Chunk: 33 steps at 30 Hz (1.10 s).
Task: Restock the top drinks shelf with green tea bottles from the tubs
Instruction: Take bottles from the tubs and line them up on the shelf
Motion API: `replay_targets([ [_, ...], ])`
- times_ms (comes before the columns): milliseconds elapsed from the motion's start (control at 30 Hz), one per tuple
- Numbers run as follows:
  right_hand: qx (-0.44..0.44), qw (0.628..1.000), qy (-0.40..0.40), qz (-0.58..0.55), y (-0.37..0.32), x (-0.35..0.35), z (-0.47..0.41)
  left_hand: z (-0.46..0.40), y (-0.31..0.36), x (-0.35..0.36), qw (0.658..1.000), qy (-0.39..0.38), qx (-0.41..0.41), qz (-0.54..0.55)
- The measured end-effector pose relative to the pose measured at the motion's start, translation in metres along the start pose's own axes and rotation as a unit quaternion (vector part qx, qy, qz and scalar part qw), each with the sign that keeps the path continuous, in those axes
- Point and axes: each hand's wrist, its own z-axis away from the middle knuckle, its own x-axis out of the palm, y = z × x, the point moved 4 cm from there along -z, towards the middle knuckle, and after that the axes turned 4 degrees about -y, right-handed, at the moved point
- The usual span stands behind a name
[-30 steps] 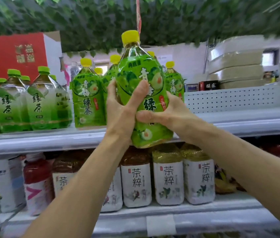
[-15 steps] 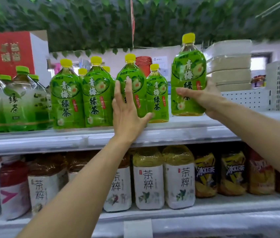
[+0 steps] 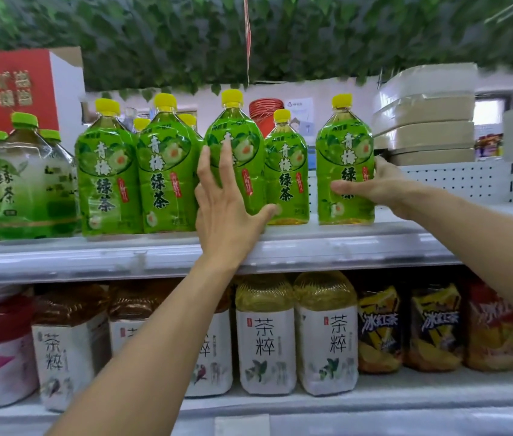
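We see the green tea bottle (image 3: 344, 162) standing upright on the top shelf (image 3: 311, 247), its long axis vertical, yellow cap up and label facing us. It is the rightmost of a row of like bottles and stands a little apart from its nearest neighbour (image 3: 286, 171). Our right hand (image 3: 378, 187) holds it low on its right side, the thumb across the label and the fingers wrapped behind. Our left hand (image 3: 226, 202) lies flat against the middle bottle (image 3: 236, 146), fingers straight and spread, gripping nothing.

The shelf is a pale metal board with a white perforated back panel (image 3: 456, 180) to the right. Further left stand paler bottles with green caps (image 3: 22, 177) and a red carton (image 3: 12, 86). Stacked beige trays (image 3: 425, 124) sit behind on the right. Leafy greenery (image 3: 185, 36) hangs overhead. The lower shelf (image 3: 374, 401) carries white-labelled tea bottles (image 3: 266, 338) and yellow-labelled ones (image 3: 379, 332).
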Motion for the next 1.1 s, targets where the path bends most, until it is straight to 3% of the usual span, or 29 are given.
replay_targets([
  [200, 0.041, 0.998, 0.009, 0.053, 0.035, -0.005, -0.061, 0.001, 0.000, 0.000, 1.000, 0.008, 0.008, -0.005],
  [567, 0.110, 0.992, -0.035, 0.059, 0.023, 0.011, -0.055, 0.000, -0.003, 0.002, 1.000, 0.006, 0.016, -0.024],
  [700, 0.136, 0.973, 0.028, 0.183, -0.010, 0.034, -0.009, 0.002, -0.004, 0.000, 1.000, -0.003, 0.011, -0.028],
  [800, 0.091, 0.956, 0.046, 0.276, -0.027, 0.050, 0.026, 0.009, -0.008, -0.005, 0.997, -0.032, 0.036, -0.056],
  [933, -0.063, 0.937, 0.061, 0.338, -0.046, 0.087, 0.090, 0.043, -0.026, -0.027, 0.991, -0.078, 0.064, -0.089],
  [1100, -0.241, 0.907, 0.101, 0.330, -0.058, 0.160, 0.183, 0.105, -0.065, -0.090, 0.993, -0.043, 0.072, -0.084],
])
